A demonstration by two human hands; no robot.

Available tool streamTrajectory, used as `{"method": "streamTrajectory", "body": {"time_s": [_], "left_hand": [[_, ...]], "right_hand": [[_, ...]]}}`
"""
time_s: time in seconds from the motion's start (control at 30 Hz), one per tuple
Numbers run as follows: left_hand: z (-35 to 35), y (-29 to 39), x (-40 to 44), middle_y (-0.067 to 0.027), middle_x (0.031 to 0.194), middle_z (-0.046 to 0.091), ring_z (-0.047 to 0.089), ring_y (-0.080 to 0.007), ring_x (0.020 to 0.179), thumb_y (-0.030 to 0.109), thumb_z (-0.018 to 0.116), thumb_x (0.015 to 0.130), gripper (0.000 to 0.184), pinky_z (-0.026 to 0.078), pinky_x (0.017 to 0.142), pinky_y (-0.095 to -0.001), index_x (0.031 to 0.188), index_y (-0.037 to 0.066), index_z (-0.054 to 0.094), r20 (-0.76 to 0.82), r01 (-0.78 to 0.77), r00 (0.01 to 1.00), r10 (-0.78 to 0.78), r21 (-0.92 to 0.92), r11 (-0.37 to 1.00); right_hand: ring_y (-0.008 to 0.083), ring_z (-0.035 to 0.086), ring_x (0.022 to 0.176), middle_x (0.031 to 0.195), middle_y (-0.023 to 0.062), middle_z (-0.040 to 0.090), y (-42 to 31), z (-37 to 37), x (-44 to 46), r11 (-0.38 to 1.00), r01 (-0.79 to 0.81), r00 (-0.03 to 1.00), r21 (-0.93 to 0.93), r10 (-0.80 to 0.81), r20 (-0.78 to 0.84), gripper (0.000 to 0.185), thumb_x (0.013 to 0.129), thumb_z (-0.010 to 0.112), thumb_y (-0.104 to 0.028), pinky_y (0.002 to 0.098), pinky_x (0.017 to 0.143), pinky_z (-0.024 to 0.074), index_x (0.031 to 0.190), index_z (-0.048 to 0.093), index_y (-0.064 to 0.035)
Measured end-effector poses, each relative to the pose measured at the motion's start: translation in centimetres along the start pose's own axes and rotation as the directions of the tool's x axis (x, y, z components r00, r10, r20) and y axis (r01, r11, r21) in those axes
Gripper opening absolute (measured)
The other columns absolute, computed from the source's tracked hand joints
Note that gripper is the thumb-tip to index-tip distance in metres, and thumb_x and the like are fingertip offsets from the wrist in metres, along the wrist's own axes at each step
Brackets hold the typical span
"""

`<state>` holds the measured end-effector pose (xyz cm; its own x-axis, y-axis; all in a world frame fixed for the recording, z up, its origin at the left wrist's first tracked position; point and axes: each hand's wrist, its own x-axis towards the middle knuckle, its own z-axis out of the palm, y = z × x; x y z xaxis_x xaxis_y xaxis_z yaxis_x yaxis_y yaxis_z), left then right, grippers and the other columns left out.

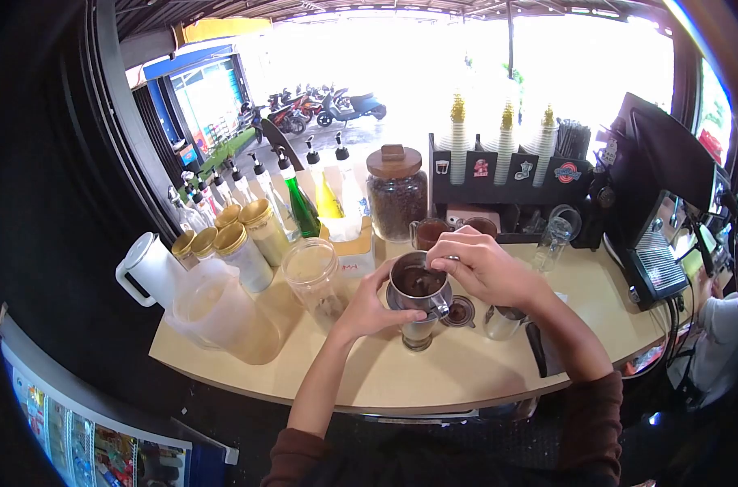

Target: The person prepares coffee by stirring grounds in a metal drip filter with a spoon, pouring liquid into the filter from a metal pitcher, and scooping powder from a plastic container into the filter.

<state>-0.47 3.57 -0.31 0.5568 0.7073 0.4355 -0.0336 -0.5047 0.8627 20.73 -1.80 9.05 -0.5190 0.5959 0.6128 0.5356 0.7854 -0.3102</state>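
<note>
- On my feed, a plastic pitcher (243, 325) stands on the table (369, 371).
- My left grip (374, 307) grasps the metal cup (418, 282), atop a glass (418, 334).
- My right grip (492, 269) bends over the cup's rim; I can't tell what it pinches.

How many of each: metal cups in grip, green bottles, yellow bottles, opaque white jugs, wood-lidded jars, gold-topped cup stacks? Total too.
Metal cup in grip: 1
Green bottle: 1
Yellow bottle: 1
Opaque white jug: 1
Wood-lidded jar: 1
Gold-topped cup stacks: 3
Total: 8
</note>
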Motion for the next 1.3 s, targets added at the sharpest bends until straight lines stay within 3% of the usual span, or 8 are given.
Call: {"method": "streamTrajectory", "body": {"time_s": [0.6,0.7,0.77,0.9,0.97,1.1,1.17,1.3], "left_hand": [[0.5,0.6,-0.2,-0.0108,0.114,0.064,0.059,-0.0198,0.109,0.025,0.087,0.058,0.079,0.041,0.101,-0.0350,0.125,0.001,0.054,-0.067,-0.041,0.997,0.044,0.050,0.998],[0.6,1.0,-0.1,-0.0105,0.115,0.064,0.059,-0.0189,0.109,0.025,0.087,0.057,0.079,0.042,0.101,-0.0347,0.125,0.001,0.054,-0.101,-0.060,0.992,0.073,0.125,0.990],[0.6,1.3,-0.1,-0.0107,0.115,0.064,0.059,-0.0186,0.109,0.024,0.087,0.058,0.078,0.042,0.100,-0.0342,0.125,0.001,0.054,-0.092,-0.074,0.992,0.086,0.123,0.990],[0.8,1.6,0.0,-0.0114,0.116,0.064,0.059,-0.0188,0.109,0.023,0.087,0.058,0.078,0.043,0.099,-0.0341,0.125,0.001,0.054,-0.112,-0.108,0.985,0.128,0.172,0.979],[0.7,2.0,0.2,-0.0121,0.115,0.064,0.059,-0.0192,0.110,0.022,0.087,0.058,0.079,0.044,0.099,-0.0341,0.126,0.000,0.053,-0.129,-0.108,0.982,0.139,0.226,0.968],[0.9,2.1,0.2,-0.0123,0.116,0.063,0.059,-0.0196,0.110,0.021,0.087,0.058,0.079,0.044,0.098,-0.0344,0.126,0.000,0.052,-0.151,-0.109,0.978,0.144,0.221,0.969],[0.9,2.0,0.4,-0.0121,0.117,0.062,0.060,-0.0199,0.110,0.019,0.087,0.057,0.081,0.045,0.098,-0.0344,0.127,0.001,0.050,-0.186,-0.160,0.961,0.206,0.236,0.958],[1.1,2.1,0.3,-0.0123,0.118,0.061,0.060,-0.0215,0.110,0.019,0.087,0.057,0.082,0.046,0.097,-0.0354,0.128,0.002,0.049,-0.187,-0.145,0.964,0.190,0.233,0.962]], "right_hand": [[0.0298,0.059,0.082,0.084,0.0107,0.063,-0.7,0.0,-1.2,0.997,-0.035,0.999,0.073,0.037,-0.028,0.012,0.088,0.060,-0.013,0.0398,0.080,0.0432,0.091,0.062,-0.0019],[0.0281,0.060,0.082,0.085,0.0092,0.064,-0.9,-0.2,-1.3,0.993,-0.015,0.997,-0.119,0.006,-0.079,0.012,0.088,0.061,-0.014,0.0396,0.081,0.0434,0.091,0.063,-0.0027],[0.0260,0.061,0.082,0.087,0.0078,0.066,-1.4,-0.1,-1.6,0.998,-0.064,0.997,0.007,0.064,-0.041,0.011,0.088,0.062,-0.014,0.0383,0.083,0.0434,0.091,0.064,-0.0036],[0.0250,0.062,0.081,0.088,0.0073,0.067,-1.4,0.2,-1.8,0.998,-0.014,0.995,-0.064,0.008,-0.104,0.010,0.088,0.062,-0.013,0.0363,0.083,0.0449,0.092,0.065,-0.0038],[0.0223,0.064,0.071,0.076,0.0062,0.065,-1.5,0.4,-1.9,0.989,-0.083,0.987,0.119,0.098,-0.124,0.009,0.085,0.064,-0.007,0.0334,0.076,0.0464,0.093,0.068,-0.0041],[0.0241,0.065,0.079,0.087,0.0096,0.067,-1.9,0.6,-2.3,0.995,-0.062,0.988,0.078,0.073,-0.137,0.011,0.087,0.063,-0.009,0.0346,0.078,0.0486,0.095,0.066,-0.0022],[0.0222,0.065,0.080,0.086,0.0112,0.067,-2.2,0.7,-2.3,0.938,-0.231,0.955,0.257,0.269,-0.123,0.011,0.087,0.062,-0.008,0.0338,0.076,0.0495,0.096,0.066,-0.0012],[0.0218,0.065,0.079,0.086,0.0120,0.066,-2.3,1.0,-2.7,0.943,-0.173,0.972,0.284,0.210,-0.107,0.012,0.088,0.062,-0.008,0.0329,0.074,0.0501,0.096,0.065,-0.0008]]}}
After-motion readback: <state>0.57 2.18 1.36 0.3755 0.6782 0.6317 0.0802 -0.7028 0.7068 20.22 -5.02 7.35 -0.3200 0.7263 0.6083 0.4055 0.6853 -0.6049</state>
